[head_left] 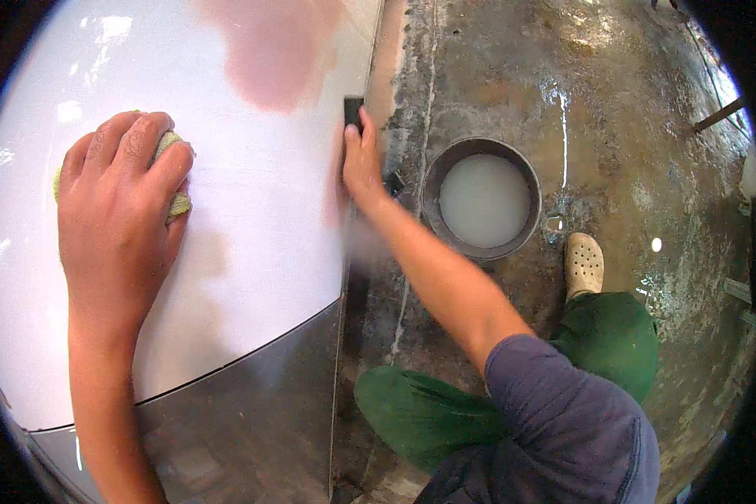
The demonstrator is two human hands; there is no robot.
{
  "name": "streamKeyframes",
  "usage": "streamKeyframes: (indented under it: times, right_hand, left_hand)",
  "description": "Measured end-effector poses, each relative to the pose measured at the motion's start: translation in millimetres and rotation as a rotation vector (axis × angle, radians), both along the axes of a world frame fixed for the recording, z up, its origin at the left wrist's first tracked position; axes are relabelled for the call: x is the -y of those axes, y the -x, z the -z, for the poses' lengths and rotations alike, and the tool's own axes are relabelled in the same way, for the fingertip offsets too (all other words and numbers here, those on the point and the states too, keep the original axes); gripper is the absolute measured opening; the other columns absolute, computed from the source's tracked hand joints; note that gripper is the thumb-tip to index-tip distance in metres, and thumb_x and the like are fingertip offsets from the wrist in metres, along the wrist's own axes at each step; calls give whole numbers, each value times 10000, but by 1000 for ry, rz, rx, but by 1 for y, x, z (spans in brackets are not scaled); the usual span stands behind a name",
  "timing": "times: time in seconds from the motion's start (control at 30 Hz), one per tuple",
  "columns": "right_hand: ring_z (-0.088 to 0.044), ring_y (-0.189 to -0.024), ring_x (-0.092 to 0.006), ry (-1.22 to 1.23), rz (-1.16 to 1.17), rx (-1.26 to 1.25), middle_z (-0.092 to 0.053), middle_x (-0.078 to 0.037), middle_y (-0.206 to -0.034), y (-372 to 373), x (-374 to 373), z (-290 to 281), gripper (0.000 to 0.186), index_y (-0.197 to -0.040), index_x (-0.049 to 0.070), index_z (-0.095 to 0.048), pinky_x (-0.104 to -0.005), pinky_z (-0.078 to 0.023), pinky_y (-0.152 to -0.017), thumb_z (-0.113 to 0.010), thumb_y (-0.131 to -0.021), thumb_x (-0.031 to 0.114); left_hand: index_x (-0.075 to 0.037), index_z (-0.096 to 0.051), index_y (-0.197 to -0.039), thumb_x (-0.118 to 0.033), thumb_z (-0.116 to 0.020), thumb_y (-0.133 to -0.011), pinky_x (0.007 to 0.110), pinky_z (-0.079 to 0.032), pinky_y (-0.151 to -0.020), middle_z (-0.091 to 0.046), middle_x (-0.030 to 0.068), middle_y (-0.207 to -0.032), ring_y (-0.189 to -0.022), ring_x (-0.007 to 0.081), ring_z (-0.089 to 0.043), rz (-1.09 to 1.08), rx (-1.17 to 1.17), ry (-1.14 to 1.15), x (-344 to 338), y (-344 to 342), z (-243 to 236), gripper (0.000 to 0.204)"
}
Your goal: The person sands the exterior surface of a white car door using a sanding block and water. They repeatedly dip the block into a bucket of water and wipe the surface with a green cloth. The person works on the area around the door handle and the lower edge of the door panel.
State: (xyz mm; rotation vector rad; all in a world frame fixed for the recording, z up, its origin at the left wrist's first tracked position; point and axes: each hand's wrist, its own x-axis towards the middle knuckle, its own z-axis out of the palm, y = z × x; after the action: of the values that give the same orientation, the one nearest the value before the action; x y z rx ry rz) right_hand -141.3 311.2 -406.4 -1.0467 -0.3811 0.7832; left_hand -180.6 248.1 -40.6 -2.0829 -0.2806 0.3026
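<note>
- Left hand (126,197) lies palm-down on the white glossy panel (260,210), fingers curled over a yellow-green sponge (176,189) pressed flat beneath it; only the sponge's edges show past the knuckles.
- Sponge likely soft, light and squashy; it looks best held from above under the spread fingers, as here. How wet it is cannot be told.
- Panel looks stiff, smooth and probably slick; pinkish patches show near its top, and a grey metal skirt (244,420) sits below it.
- Right hand (361,164) rests at the panel's right edge, fingers closed about a small dark block (354,112) (abrasive block or scraper: too little shows to tell which).
- Just beside that wrist, a round dark bucket (481,199) of milky liquid stands on the wet, stained floor (613,109).
- A pale clog (584,265) and green trouser legs (613,336) sit near the bucket.
- The rim of the view is black; objects at far right are cut off and unreadable.
</note>
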Motion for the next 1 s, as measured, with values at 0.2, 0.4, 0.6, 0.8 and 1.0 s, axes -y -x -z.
streamKeyframes:
  times: [0.2,0.4,0.6,0.8,1.0]
  right_hand:
    - [-198,-1559,-390,13,-119,-51,-237,-276,-1653,147,132,0,551,-1562,-66,-283,-458,-153,-1269,-442,-1073,132]
    - [-343,-1489,-376,61,-49,-91,-362,-252,-1596,11,12,-8,567,-1541,-62,-309,-430,-249,-1238,-407,-1090,268]
    - [-336,-1490,-369,166,-42,12,-375,-268,-1584,104,79,2,596,-1567,-50,-285,-477,-237,-1241,-426,-1083,269]
    - [-329,-1484,-381,192,-104,-190,-354,-266,-1576,81,66,-12,556,-1534,-72,-305,-451,-242,-1239,-416,-1087,240]
    - [-372,-1453,-397,126,-23,-92,-381,-272,-1558,21,18,-6,560,-1537,-56,-323,-452,-281,-1219,-409,-1091,272]
  left_hand:
    - [-150,-679,-1001,-49,-833,-719,440,-480,-1036,-674,45,-1213,-1233,264,-597,-62,1,36,3,-1,-3,337]
    - [-115,-660,-1061,-43,-826,-709,458,-461,-1069,-637,64,-1260,-1268,282,-571,-48,-15,9,-1,7,-1,396]
    - [-146,-690,-1018,-37,-837,-713,441,-461,-1073,-673,53,-1248,-1263,260,-584,-134,-6,32,6,-2,-3,356]
    - [-122,-677,-1000,-33,-825,-687,438,-463,-1041,-663,53,-1218,-1235,263,-587,-75,-12,28,4,0,-3,358]
    - [-115,-669,-1002,-33,-827,-684,441,-457,-1043,-656,61,-1222,-1245,268,-580,-76,-5,65,2,-3,-4,365]
